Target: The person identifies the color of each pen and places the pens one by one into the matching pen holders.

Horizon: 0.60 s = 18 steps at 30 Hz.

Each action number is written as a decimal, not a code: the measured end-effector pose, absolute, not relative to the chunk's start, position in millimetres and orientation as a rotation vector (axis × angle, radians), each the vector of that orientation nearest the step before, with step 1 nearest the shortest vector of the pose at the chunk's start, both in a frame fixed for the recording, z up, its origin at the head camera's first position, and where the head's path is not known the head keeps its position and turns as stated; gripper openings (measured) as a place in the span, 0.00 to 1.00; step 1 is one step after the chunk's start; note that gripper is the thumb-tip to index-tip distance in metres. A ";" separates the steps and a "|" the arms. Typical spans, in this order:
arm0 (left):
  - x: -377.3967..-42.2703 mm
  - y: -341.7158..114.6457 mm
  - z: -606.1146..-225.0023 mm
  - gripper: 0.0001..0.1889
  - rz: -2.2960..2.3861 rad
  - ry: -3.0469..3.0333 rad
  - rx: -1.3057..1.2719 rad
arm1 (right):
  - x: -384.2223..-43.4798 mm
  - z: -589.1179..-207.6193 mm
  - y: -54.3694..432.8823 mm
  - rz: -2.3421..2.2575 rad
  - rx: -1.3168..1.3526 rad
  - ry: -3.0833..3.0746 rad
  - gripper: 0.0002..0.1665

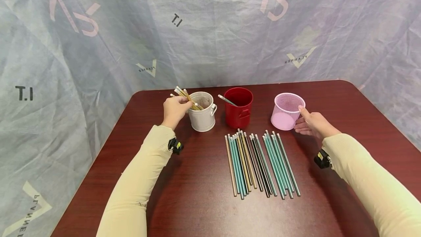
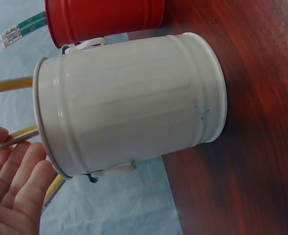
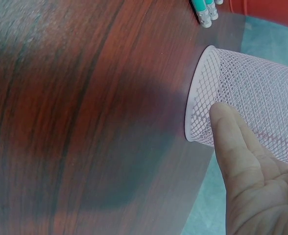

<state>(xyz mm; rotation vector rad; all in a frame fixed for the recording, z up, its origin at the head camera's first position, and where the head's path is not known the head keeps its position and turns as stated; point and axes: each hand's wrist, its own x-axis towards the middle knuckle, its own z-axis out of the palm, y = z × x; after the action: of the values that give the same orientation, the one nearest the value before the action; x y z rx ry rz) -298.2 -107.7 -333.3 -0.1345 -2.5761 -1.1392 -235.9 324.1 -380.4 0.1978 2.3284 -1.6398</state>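
Observation:
My left hand [image 1: 176,111] is at the left rim of a white metal bucket [image 1: 202,120]. Its thumb and fingertips pinch pencils [image 2: 17,136] that lean out of the bucket, eraser ends up. How many pencils are between the fingers I cannot tell. My right hand [image 1: 314,123] is at the right side of a pink mesh cup [image 1: 283,120], its thumb at the rim. The fingers [image 3: 232,142] lie nearly straight along the mesh. Between the two stands a red bucket [image 1: 237,116] with a green pencil [image 1: 227,100] leaning out to the left.
Rows of pencils [image 1: 276,164], teal, black and gold, lie on the dark red-brown table [image 1: 194,178] in front of the red bucket and pink cup, erasers away from me. A grey printed cloth [image 1: 210,46] hangs behind the table and on both sides.

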 end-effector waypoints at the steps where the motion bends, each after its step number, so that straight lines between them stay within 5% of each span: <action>1: -298.1 -108.5 -334.0 0.12 -1.153 -2.565 -0.125 | -235.9 -380.4 324.0 -1.639 0.198 2.330 0.48; 18: -290.2 -122.7 -355.0 0.14 -1.218 -2.569 0.071 | -234.9 -380.7 324.2 -1.666 0.195 2.318 0.49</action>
<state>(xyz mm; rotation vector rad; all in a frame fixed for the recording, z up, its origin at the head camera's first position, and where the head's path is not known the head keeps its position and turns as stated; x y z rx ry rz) -290.2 -122.7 -355.0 0.0708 -2.5687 -1.2177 -234.9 324.2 -380.7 0.1953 2.3185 -1.6660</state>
